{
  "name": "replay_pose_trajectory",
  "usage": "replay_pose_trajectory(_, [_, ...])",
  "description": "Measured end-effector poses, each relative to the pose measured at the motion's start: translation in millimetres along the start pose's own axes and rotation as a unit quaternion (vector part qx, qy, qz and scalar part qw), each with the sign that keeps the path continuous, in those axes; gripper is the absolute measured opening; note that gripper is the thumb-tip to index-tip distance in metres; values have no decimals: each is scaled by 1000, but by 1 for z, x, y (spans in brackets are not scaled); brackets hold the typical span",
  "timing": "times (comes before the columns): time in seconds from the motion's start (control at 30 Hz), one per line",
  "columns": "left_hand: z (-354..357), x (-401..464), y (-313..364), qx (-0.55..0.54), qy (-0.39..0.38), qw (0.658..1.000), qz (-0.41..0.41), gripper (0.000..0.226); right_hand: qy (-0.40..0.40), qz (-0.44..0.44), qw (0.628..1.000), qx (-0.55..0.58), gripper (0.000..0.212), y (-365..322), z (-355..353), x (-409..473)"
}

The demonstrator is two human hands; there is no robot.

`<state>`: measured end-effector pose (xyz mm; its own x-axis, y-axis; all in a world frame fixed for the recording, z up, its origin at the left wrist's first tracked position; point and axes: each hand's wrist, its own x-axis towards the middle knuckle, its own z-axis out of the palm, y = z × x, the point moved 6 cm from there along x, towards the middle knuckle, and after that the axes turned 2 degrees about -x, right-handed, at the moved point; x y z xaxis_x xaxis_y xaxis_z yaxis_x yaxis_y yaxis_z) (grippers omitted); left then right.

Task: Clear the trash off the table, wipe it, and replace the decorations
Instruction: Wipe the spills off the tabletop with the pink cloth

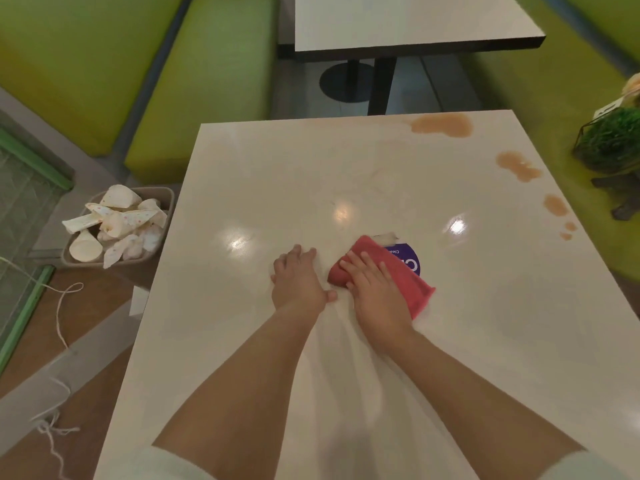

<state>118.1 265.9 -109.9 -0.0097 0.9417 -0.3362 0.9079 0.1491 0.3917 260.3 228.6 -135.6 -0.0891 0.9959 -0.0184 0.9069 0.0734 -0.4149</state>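
At the left of the frame a bin (117, 226) stands on the floor just beside the table (277, 161), heaped with crumpled paper wrappers (114, 216); it likely sits that close so trash could be dropped straight over the edge, and the trash step looks done. Right of it, in the lower middle of the frame, the left hand (298, 278) lies flat on the table with fingers straight and spread, holding nothing, probably bracing the person's lean. Just beside it, the right hand (375, 289) presses down with straight fingers on a folded pink cloth (412, 285), palm on top rather than gripping, which suits pushing the cloth across the surface. The cloth partly covers a round purple sticker (410, 259) on the table; its lettering is too cut off to read. Further right, toward the upper right edge of the table, tan spill patches (443, 124) run in a trail down that side, well apart from the cloth, so wiping seems far from finished. At the far right of the frame a grass-like decoration (609, 143) in a wire frame rests on the green bench (540, 98), presumably parked there to keep the table free for wiping.
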Motion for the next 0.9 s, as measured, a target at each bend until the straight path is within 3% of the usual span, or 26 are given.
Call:
replay_pose_trajectory(0.13, [-1,-2,0,13,-3,1000,4,96,15,23,1000,12,45,-9,-2,19])
replay_pose_trajectory(0.27, [-1,-3,-1,9,-10,1000,7,97,19,0,1000,20,52,-8,-3,-38])
replay_pose_trajectory(0.5, [1,0,-2,15,-7,1000,-2,95,72,187,979,-34,46,59,-30,-10])
replay_pose_trajectory(0.7, [1,0,-1,15,-6,1000,-3,95,26,61,997,-49,44,36,-21,-38])
replay_pose_trajectory(0.83, [3,0,-1,19,-7,1000,-2,94,70,203,975,-56,47,70,-34,-8])
replay_pose_trajectory(0.9, [3,0,-1,16,-3,1000,-5,94,92,256,960,-62,49,55,-28,-7])
